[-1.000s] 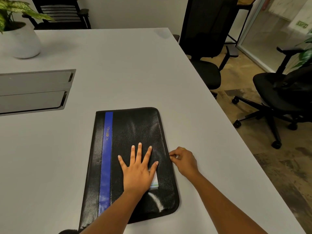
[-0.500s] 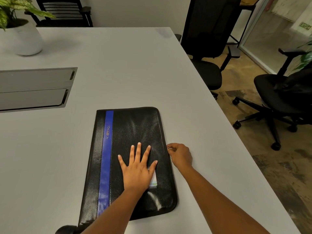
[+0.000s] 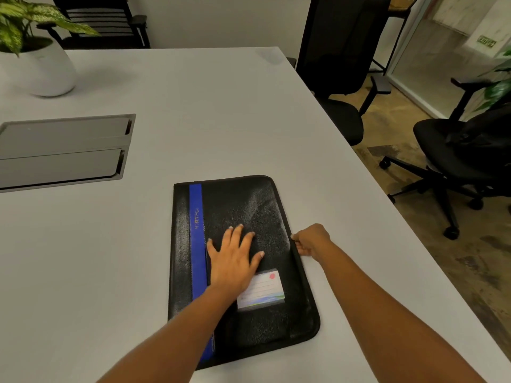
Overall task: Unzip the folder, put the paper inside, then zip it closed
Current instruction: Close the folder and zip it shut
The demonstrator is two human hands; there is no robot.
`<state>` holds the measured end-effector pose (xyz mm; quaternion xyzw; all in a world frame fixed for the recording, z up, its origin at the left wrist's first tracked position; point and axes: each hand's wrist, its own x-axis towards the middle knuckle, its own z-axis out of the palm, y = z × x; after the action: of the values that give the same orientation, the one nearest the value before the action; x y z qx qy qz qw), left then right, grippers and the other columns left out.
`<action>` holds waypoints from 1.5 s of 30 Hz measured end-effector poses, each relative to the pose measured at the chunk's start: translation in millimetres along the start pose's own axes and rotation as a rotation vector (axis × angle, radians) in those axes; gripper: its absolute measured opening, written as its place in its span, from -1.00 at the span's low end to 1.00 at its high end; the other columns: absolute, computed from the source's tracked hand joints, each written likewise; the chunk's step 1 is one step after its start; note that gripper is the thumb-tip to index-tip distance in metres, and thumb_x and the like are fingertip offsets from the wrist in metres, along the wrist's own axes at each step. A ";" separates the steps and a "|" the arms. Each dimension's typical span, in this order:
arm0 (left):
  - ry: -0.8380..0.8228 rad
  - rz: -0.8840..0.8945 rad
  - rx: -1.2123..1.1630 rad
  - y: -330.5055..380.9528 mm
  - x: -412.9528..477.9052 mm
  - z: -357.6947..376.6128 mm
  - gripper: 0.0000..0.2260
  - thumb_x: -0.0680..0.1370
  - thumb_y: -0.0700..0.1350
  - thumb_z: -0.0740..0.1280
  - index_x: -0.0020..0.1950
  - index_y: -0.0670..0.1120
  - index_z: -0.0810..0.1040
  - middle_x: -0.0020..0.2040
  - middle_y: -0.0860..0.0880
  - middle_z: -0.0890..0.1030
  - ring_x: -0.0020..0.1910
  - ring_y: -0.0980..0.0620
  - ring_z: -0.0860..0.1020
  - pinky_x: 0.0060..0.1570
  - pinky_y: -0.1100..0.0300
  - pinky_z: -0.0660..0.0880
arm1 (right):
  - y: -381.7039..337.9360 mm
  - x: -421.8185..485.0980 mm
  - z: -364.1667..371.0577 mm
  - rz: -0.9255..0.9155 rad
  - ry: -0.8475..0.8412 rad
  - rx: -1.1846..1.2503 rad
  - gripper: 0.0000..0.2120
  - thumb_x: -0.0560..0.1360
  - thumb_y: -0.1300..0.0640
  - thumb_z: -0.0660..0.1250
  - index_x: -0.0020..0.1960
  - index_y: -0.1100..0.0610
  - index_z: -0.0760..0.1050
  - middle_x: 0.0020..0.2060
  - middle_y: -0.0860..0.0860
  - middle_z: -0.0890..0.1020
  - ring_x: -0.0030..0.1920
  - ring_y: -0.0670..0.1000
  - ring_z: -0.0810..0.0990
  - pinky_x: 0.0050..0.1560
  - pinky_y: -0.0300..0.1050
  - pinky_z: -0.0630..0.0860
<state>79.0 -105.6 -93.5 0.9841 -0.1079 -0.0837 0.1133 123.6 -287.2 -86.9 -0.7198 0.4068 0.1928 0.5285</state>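
The table (image 3: 193, 106) carries the folder (image 3: 249, 205), which lies flat just in front of me, near the table's right edge, with its long side running away from me. That puts its right edge where I can work along it.

My left hand (image 3: 235, 261) lies spread on the cover, fingers (image 3: 237, 233) straight and holding nothing, the little finger touching the blue stripe (image 3: 197, 230). I press here so the folder does not slide or lift. My right hand (image 3: 312, 240) sits at the folder's right edge, its fingers (image 3: 297, 239) curled tight in a pinch on what I take to be the zip pull, which is hidden under them. No paper is in view, so I judge it is already inside and this is the closing pull, though the zip's teeth are too dark to tell.

Compared with a second ago, my right hand has travelled further up the edge, away from me. My left hand has shifted a little toward the stripe, and more of the white label (image 3: 261, 290) now shows beside my wrist
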 end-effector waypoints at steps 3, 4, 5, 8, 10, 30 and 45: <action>0.019 -0.017 -0.001 -24.1 13.1 -0.9 -0.46 0.55 0.29 -0.06 0.50 0.15 0.06 0.56 0.04 -0.04 0.54 0.01 -0.11 0.39 -0.31 -0.12 | 2.8 2.4 0.6 0.072 -0.083 0.097 -0.74 0.55 0.29 0.20 -0.32 0.26 0.40 -0.28 0.13 0.50 -0.34 0.01 0.47 -0.49 -0.16 0.50; 0.014 -0.018 0.012 -30.0 17.2 0.0 -0.40 0.50 0.35 -0.15 0.50 0.16 0.03 0.56 0.04 -0.06 0.54 0.00 -0.13 0.38 -0.34 -0.13 | 2.7 2.1 -0.1 0.087 -0.101 0.106 -0.73 0.56 0.31 0.17 -0.32 0.27 0.40 -0.29 0.13 0.49 -0.33 0.01 0.47 -0.55 -0.19 0.52; 0.009 -0.014 0.020 -34.5 20.6 1.7 -0.31 0.42 0.40 -0.29 0.50 0.18 0.00 0.56 0.03 -0.08 0.54 -0.02 -0.14 0.37 -0.35 -0.15 | 2.5 1.5 -1.0 0.101 -0.115 0.100 -0.73 0.56 0.34 0.15 -0.31 0.27 0.39 -0.31 0.13 0.48 -0.34 0.00 0.46 -0.59 -0.24 0.50; 0.006 -0.002 0.059 -41.4 22.8 12.6 -0.08 0.21 0.42 -0.62 0.50 0.21 -0.08 0.56 0.01 -0.10 0.54 -0.05 -0.16 0.35 -0.37 -0.21 | 0.2 7.7 -1.1 0.098 -0.090 0.106 -0.74 0.55 0.38 0.15 -0.31 0.28 0.38 -0.33 0.12 0.46 -0.34 0.00 0.46 -0.35 -0.20 0.55; 0.016 0.002 0.070 -43.2 21.6 17.9 -0.09 0.22 0.39 -0.64 0.50 0.21 -0.09 0.56 0.00 -0.09 0.54 -0.06 -0.16 0.35 -0.37 -0.24 | -2.0 13.9 0.5 0.106 -0.075 0.107 -0.76 0.53 0.38 0.18 -0.32 0.28 0.38 -0.32 0.13 0.46 -0.33 0.02 0.46 -0.02 -0.09 0.55; 0.005 -0.050 0.103 -42.0 22.2 20.6 -0.46 0.56 0.29 -0.22 0.40 0.16 0.28 0.42 -0.05 0.39 0.41 -0.10 0.34 0.22 -0.40 0.19 | -59.2 50.7 18.6 0.032 -0.110 0.309 -0.89 0.47 0.41 0.23 -0.21 0.36 0.49 -0.33 0.14 0.51 -0.37 0.03 0.48 -0.40 -0.21 0.55; 0.023 -0.142 0.085 -74.5 99.6 -9.7 -0.09 0.21 0.48 -0.51 0.51 0.19 -0.11 0.56 -0.02 -0.14 0.53 -0.05 -0.18 0.33 -0.38 -0.24 | -70.8 56.6 14.1 0.075 -0.204 0.142 -0.72 0.58 0.28 0.13 -0.30 0.24 0.36 -0.31 0.09 0.46 -0.32 -0.02 0.44 0.08 -0.08 0.50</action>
<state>191.1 -55.7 -116.1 0.9941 -0.0402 -0.0754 0.0665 215.2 -288.1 -89.3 -0.6415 0.3901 0.2555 0.6091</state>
